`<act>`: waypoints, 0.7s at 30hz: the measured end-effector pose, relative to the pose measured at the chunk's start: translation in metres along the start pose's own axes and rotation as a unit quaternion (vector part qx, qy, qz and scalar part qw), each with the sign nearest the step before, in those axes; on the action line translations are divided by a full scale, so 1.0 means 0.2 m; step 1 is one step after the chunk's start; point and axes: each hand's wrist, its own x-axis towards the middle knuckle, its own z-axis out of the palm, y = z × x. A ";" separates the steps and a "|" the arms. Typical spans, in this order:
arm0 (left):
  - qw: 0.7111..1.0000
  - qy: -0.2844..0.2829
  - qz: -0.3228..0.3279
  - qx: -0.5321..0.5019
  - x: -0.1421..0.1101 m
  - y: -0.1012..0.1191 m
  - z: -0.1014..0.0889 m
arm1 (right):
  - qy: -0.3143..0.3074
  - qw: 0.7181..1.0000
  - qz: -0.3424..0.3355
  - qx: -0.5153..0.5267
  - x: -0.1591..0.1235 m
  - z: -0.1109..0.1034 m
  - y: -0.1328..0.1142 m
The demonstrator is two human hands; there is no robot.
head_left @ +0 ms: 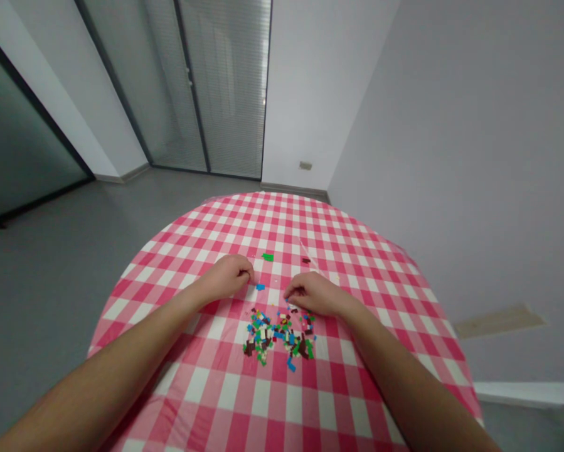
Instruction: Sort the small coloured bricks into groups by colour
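Observation:
My left hand [233, 275] rests on the checked tablecloth with its fingers curled inward; whether anything is inside them is hidden. Just right of its fingertips lies a small blue group of building bricks [260, 287]. My right hand [313, 292] is closed in a pinch, and a tiny blue brick [287, 300] shows at its fingertips. Below and between both hands spreads a loose pile of small building bricks [276, 334] in blue, green, white, brown, red and yellow.
A green brick group [267, 257] and a dark brown one [306, 260] lie farther back. The round table wears a red-and-white checked tablecloth [263, 216]. Beyond it are a glass partition [225, 94], a grey floor [122, 207] and a white wall [474, 157] to the right.

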 end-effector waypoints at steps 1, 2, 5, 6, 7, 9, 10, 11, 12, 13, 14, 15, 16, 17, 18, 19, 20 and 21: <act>1.000 0.002 0.003 -0.001 0.00 0.00 0.00 | -0.001 1.000 -0.003 -0.001 0.00 0.00 -0.01; 1.000 0.005 0.007 -0.002 0.00 0.00 0.00 | -0.002 1.000 -0.004 -0.001 0.00 0.01 -0.02; 0.999 0.016 0.046 -0.008 0.00 0.01 0.00 | 0.020 0.999 0.000 0.025 0.01 0.03 -0.04; 0.997 0.021 0.070 -0.014 -0.01 0.01 0.00 | 0.035 0.998 0.004 0.054 0.01 0.04 -0.05; 0.995 0.028 0.097 -0.020 -0.01 0.02 0.01 | 0.051 0.994 0.012 0.093 0.01 0.05 -0.06; 0.988 0.052 0.144 -0.031 -0.01 0.05 0.02 | 0.078 0.980 0.030 0.180 0.03 0.08 -0.07; 0.984 0.069 0.160 -0.035 -0.02 0.06 0.03 | 0.086 0.972 0.038 0.217 0.03 0.09 -0.07; 0.981 0.084 0.173 -0.038 -0.02 0.07 0.04 | 0.090 0.964 0.046 0.246 0.04 0.10 -0.08; 0.978 0.094 0.184 -0.041 -0.02 0.08 0.05 | 0.091 0.959 0.052 0.265 0.05 0.11 -0.07; 0.975 0.100 0.192 -0.043 -0.02 0.09 0.06 | 0.089 0.955 0.057 0.277 0.05 0.12 -0.07; 0.974 0.098 0.198 -0.043 -0.02 0.10 0.06 | 0.085 0.953 0.063 0.285 0.05 0.13 -0.07; 0.975 0.090 0.199 -0.041 -0.02 0.10 0.07 | 0.081 0.951 0.068 0.291 0.06 0.14 -0.07; 0.977 0.080 0.195 -0.037 -0.02 0.11 0.07 | 0.077 0.950 0.072 0.295 0.06 0.14 -0.07; 0.979 0.068 0.187 -0.032 -0.02 0.11 0.07 | 0.074 0.948 0.074 0.299 0.06 0.14 -0.06; 0.982 0.058 0.175 -0.028 -0.02 0.11 0.07 | 0.071 0.948 0.076 0.302 0.06 0.14 -0.07; 0.985 0.049 0.163 -0.024 -0.02 0.11 0.08 | 0.070 0.948 0.078 0.302 0.06 0.14 -0.07; 0.987 0.044 0.152 -0.021 -0.02 0.10 0.08 | 0.069 0.948 0.080 0.299 0.06 0.14 -0.07; 0.988 0.041 0.145 -0.018 -0.02 0.10 0.08 | 0.070 0.949 0.082 0.295 0.06 0.14 -0.07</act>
